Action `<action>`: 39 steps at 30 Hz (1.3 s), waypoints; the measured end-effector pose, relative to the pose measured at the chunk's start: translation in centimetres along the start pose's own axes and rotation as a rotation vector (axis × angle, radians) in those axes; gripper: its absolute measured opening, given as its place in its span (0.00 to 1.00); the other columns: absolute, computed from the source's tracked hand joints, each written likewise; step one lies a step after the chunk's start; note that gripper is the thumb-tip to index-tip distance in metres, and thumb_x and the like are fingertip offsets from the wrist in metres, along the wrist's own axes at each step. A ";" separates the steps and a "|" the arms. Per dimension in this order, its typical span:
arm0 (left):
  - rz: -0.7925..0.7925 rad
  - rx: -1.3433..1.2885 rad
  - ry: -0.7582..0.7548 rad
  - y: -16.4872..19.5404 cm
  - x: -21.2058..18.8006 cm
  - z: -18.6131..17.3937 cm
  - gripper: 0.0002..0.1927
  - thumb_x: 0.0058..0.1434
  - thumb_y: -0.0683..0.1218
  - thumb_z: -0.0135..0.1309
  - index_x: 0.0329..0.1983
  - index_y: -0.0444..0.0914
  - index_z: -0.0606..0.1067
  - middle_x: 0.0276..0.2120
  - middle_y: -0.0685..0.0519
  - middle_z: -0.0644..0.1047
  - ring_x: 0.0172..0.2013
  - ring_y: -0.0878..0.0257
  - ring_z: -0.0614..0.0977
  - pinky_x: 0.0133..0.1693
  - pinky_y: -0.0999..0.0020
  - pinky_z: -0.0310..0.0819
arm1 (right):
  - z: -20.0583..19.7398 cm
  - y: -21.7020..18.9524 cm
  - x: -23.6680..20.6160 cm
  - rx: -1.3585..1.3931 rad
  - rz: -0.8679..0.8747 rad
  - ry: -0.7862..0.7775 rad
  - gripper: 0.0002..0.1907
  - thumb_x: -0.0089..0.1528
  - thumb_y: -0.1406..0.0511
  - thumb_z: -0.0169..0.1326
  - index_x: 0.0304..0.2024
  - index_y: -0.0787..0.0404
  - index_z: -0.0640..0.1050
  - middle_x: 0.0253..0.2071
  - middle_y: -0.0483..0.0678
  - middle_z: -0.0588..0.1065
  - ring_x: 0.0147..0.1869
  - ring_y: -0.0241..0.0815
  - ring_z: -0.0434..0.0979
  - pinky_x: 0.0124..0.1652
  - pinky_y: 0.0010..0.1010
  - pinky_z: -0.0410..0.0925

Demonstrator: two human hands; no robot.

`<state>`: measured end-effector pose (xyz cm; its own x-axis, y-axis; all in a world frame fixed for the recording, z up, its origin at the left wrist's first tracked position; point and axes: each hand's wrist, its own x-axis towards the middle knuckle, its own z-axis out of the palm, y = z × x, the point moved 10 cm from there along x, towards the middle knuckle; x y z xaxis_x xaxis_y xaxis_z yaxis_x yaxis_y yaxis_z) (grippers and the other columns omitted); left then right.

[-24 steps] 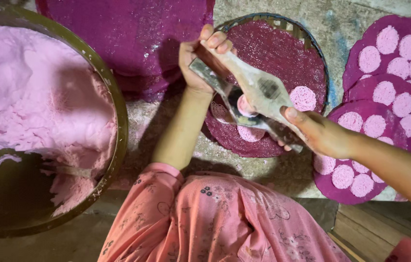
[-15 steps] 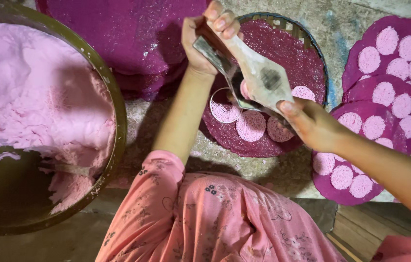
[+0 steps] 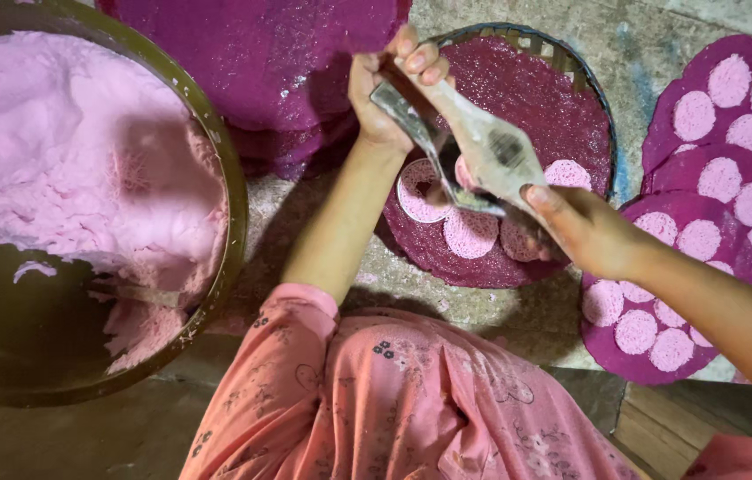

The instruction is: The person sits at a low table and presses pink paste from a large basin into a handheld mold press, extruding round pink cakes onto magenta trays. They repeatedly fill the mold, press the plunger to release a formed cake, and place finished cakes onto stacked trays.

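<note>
The metal hinged press (image 3: 473,156) has been lifted higher and swung open over the round purple mat (image 3: 518,107) — left hand (image 3: 389,93) and right hand (image 3: 584,233) fingers clamped on its handles — uncovering pink discs (image 3: 469,233) laid along the mat's near edge

Packages: you have none in view around the round woven tray (image 3: 602,98).
Labels: none on anything near that tray.
Signs: none.
Screens: none.
</note>
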<state>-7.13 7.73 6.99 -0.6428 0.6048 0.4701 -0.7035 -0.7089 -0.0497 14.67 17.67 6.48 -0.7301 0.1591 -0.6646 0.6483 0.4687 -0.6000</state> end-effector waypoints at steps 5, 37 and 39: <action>-0.075 0.087 -0.008 1.2 1.0 0.7 0.14 0.67 0.56 0.38 0.40 0.42 0.66 0.32 0.57 0.70 0.38 0.62 0.74 0.49 0.59 0.76 | 0.9 -0.4 0.1 0.059 -0.138 0.020 0.41 0.67 0.37 0.33 0.35 0.66 0.77 0.25 0.48 0.75 0.29 0.38 0.74 0.31 0.32 0.68; -0.928 2.140 -0.053 -1.9 -9.8 -1.2 0.66 0.47 0.56 0.73 0.78 0.42 0.40 0.68 0.47 0.65 0.67 0.51 0.60 0.67 0.50 0.44 | -2.6 2.3 -5.7 0.903 -0.655 0.281 0.55 0.55 0.30 0.57 0.69 0.60 0.66 0.53 0.47 0.71 0.48 0.44 0.71 0.45 0.40 0.66; -0.939 2.247 -0.030 -1.3 -7.6 -2.4 0.66 0.47 0.56 0.73 0.79 0.43 0.41 0.67 0.46 0.66 0.66 0.51 0.61 0.67 0.53 0.45 | -2.4 2.7 -5.6 0.918 -0.649 0.282 0.54 0.55 0.30 0.57 0.68 0.59 0.66 0.54 0.47 0.72 0.46 0.44 0.71 0.45 0.40 0.66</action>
<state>-2.07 4.88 1.39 -0.4713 0.8624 -0.1846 0.5713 0.4580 0.6811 19.98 20.14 9.71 -0.9303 0.3619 -0.0602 -0.0370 -0.2557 -0.9660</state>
